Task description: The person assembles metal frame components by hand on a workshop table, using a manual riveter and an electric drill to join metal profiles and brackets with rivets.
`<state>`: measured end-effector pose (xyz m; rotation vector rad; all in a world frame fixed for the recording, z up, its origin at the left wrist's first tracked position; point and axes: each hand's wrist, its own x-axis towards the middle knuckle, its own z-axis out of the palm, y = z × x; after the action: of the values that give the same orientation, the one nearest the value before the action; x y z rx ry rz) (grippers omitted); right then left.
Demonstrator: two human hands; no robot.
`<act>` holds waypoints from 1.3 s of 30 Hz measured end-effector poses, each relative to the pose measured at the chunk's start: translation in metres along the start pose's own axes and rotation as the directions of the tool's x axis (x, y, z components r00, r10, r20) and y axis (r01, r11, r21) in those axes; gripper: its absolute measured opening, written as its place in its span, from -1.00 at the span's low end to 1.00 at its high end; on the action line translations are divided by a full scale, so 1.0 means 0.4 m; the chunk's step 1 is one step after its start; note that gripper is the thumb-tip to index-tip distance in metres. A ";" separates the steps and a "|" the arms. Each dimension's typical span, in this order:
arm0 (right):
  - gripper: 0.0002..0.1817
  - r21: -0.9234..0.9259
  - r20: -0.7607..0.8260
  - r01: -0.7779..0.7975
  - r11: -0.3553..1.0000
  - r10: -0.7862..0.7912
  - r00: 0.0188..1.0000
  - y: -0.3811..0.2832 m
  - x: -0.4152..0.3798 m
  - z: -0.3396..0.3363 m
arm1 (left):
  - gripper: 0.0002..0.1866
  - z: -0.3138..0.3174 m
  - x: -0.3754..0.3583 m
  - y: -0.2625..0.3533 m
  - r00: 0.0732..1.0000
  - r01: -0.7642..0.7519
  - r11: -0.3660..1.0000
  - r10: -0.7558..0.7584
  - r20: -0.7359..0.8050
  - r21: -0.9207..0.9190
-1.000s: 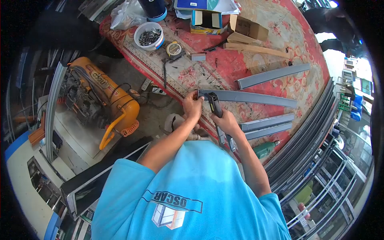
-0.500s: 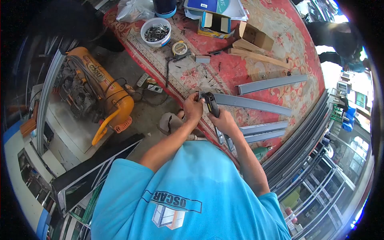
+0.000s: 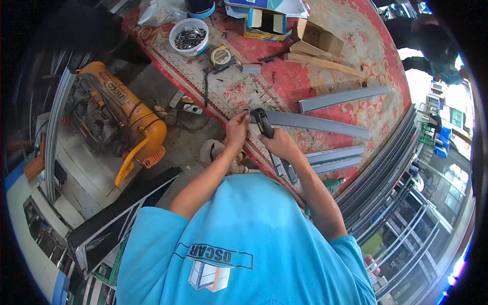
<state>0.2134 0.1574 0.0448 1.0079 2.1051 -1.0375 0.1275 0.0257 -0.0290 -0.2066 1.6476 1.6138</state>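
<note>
My right hand [image 3: 282, 144] is wrapped round a black-and-yellow hand tool [image 3: 264, 123] that looks like a hand riveter. The tool's head is over the near end of a long grey metal profile [image 3: 315, 122]. Just left of the head, my left hand [image 3: 237, 130] has its fingertips pinched together close to the profile's end. Whatever they hold is too small to make out. Two short metal pieces [image 3: 290, 173] stick out at the table edge below my right hand. More grey profiles [image 3: 345, 96] lie to the right.
The carpet-covered table [image 3: 315, 84] carries a tub of small metal fasteners [image 3: 189, 38], a tape measure [image 3: 221, 56], an open box [image 3: 265, 23] and wooden strips [image 3: 325, 63]. A green drill [image 3: 333, 185] lies by the right edge. On the floor at left stands an orange compressor [image 3: 124, 99].
The view has shifted slightly. My left hand has drawn a little away from the tool's head, its fingertips still pinched. My right hand keeps its grip on the riveter.
</note>
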 end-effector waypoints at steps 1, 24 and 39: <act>-0.42 0.014 0.010 0.018 1.000 -0.019 1.000 0.006 0.003 0.001 | -0.66 -0.001 0.006 -0.012 1.000 0.004 1.000 -0.004 0.011 0.004; -0.31 -0.034 -0.194 0.011 0.999 -0.017 0.981 0.010 -0.013 0.086 | -0.48 -0.027 0.037 -0.087 0.933 -0.354 0.924 0.337 0.127 0.144; -0.70 -0.204 -0.011 0.101 0.974 -0.105 0.994 0.012 -0.018 0.028 | -0.39 0.005 0.021 -0.035 0.970 -0.171 0.985 0.173 0.172 -0.031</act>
<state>0.2233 0.1473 0.0424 0.8212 2.2491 -0.8411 0.1313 0.0284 -0.0449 0.0704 1.5533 1.7225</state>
